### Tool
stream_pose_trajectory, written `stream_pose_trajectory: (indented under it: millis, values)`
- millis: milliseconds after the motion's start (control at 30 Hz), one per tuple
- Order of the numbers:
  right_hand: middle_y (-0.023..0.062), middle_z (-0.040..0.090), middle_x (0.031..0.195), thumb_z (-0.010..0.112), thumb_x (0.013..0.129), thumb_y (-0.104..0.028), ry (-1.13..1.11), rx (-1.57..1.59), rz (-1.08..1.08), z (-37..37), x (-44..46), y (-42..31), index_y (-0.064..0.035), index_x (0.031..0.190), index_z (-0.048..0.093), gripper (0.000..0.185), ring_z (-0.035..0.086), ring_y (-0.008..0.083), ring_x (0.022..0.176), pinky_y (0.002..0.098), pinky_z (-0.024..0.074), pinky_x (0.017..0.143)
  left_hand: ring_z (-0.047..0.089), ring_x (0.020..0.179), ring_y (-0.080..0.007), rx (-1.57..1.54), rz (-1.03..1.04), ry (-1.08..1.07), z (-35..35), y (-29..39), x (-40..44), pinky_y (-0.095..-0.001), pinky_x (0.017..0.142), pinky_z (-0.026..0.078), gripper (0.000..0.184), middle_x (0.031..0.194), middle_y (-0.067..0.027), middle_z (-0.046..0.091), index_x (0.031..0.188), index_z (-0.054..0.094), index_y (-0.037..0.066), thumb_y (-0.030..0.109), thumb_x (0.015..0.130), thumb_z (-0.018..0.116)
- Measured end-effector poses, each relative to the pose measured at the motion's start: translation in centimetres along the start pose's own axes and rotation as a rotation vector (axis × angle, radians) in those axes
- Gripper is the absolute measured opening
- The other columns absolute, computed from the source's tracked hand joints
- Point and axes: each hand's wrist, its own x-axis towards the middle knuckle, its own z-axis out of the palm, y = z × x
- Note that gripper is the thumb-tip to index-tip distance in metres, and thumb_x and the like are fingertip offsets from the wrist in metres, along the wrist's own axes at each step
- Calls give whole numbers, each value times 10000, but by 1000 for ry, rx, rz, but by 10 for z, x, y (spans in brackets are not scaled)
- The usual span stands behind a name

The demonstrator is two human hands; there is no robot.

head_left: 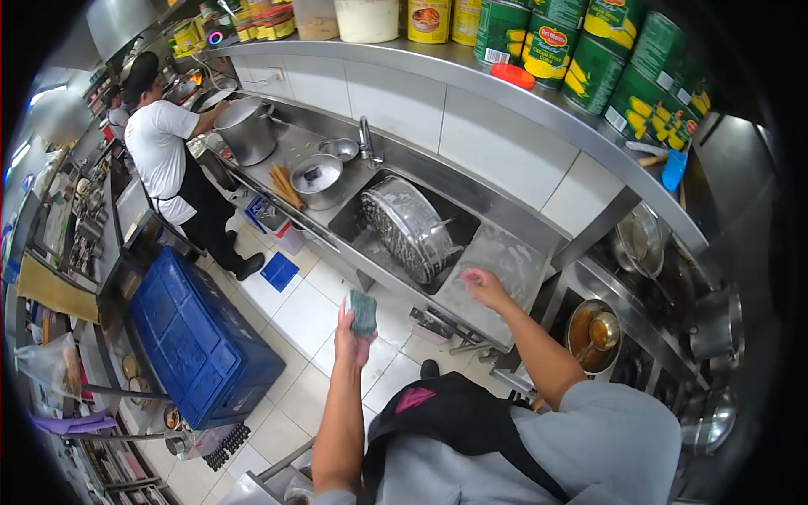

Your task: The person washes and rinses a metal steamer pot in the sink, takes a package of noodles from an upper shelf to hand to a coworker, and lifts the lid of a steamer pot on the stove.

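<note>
My left hand (346, 341) is closed around a green scouring sponge (363, 313), held up over the floor in front of the sink. My right hand (488, 289) hovers above the sink's metal drainboard (509, 261), fingers loosely bent and apart, with nothing seen in them. In the sink basin (467, 236) a large round metal steamer pot (402, 225) lies tipped on its side, wet and streaked with what looks like suds. A faucet (367, 143) stands behind the basin.
Left along the counter are a metal bowl (318, 178), a small strainer (339, 150) and a tall stockpot (246, 130). A co-worker (164, 143) stands beyond. A blue chest (198, 337) sits behind left. A sauce pan (592, 337) rests at right; cans (551, 42) line the shelf.
</note>
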Motion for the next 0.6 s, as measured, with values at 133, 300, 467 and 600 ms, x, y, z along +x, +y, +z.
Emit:
stream_pose_trajectory:
  millis: [133, 300, 467, 600]
  values:
    - [69, 713, 997, 644, 937, -118, 52, -64, -134, 5, 66, -64, -35, 1106, 674, 190, 657, 136, 904, 305, 527, 804, 615, 1030, -204, 290, 84, 37, 57, 1, 125, -395, 813, 500, 606, 1270, -77, 614, 1547, 350, 188, 284, 981, 546]
    - [145, 708, 1115, 554, 1017, -272, 353, 28, -325, 30, 183, -84, -34, 1191, 666, 316, 661, 257, 1067, 364, 505, 910, 538, 1210, -385, 1585, 881, 193, 125, -31, 191, -553, 1015, 392, 520, 1480, -172, 460, 1439, 524, 262, 212, 925, 590]
    - [203, 652, 1275, 336, 1050, -532, 285, 98, 113, 53, 249, -70, -10, 1292, 630, 645, 602, 338, 1211, 390, 437, 1027, 516, 1238, -416, 1878, 953, -366, 119, -32, 249, -632, 998, 375, 520, 1492, -179, 434, 1394, 552, 298, 218, 882, 602]
    - [237, 622, 1319, 256, 1031, -617, 215, 96, 333, 56, 256, -47, -2, 1304, 621, 766, 540, 363, 1299, 403, 385, 1089, 538, 1233, -392, 1739, 882, -94, 125, 22, 353, -611, 995, 414, 386, 1398, -175, 525, 1245, 660, 194, 249, 868, 604]
